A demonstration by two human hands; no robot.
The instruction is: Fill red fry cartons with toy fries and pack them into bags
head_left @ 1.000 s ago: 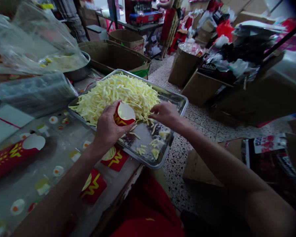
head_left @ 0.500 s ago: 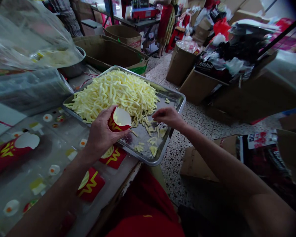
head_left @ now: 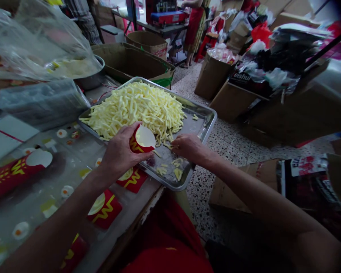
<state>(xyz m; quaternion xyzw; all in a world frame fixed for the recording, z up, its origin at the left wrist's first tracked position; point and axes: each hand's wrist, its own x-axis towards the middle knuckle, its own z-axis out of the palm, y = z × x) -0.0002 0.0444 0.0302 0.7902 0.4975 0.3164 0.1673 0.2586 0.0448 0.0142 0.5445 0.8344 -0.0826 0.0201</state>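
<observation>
My left hand (head_left: 123,148) is wrapped around a red French-fry carton (head_left: 142,140) with a yellow zigzag print. The carton's white mouth faces up, and a little pale yellow shows inside. It is held over the near edge of a metal tray (head_left: 207,117), which bears a large heap of pale yellow French fries (head_left: 142,106). At the heap's near right side, my right hand (head_left: 184,148) has its fingers bent together low over the loose fries. What lies between those fingertips is hidden.
Red cartons (head_left: 132,180) lie flat on the plastic-covered table at left, near a long red carton (head_left: 17,170). Clear plastic packs (head_left: 42,102) are stacked behind. Cardboard boxes (head_left: 130,60) stand beyond the tray and to the right. A person (head_left: 196,30) stands at the back.
My right hand has moved left and slightly down, closer to the carton and the loose fries. My left hand keeps its hold on the carton; the view has shifted slightly.
</observation>
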